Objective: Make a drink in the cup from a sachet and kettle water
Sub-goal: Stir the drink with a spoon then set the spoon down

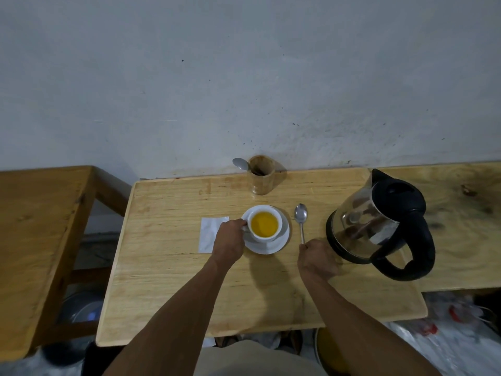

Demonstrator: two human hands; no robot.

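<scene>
Two bare hands work over a pale wooden tabletop point(173, 280). The left hand point(229, 241) has its fingers point(242, 223) closed on the handle side of a white cup point(265, 223). The right hand point(317, 257) pinches the handle end of a metal spoon point(301, 217), which lies on the wood just right of the cup, bowl pointing away.

The cup sits on a white saucer point(282, 244) near the middle of the tabletop, filled with opaque yellow-orange liquid. It is likely ceramic: stiff, breakable, possibly hot, and full enough to slop, so the handle is the safest hold. The spoon looks light and rigid.

Left of the cup, touching the left hand, lies a flat white sachet point(210, 234). To the right stands a glass kettle point(379, 226) with black lid and handle. Behind, a wooden holder point(261, 176) keeps another spoon point(240, 164).
</scene>
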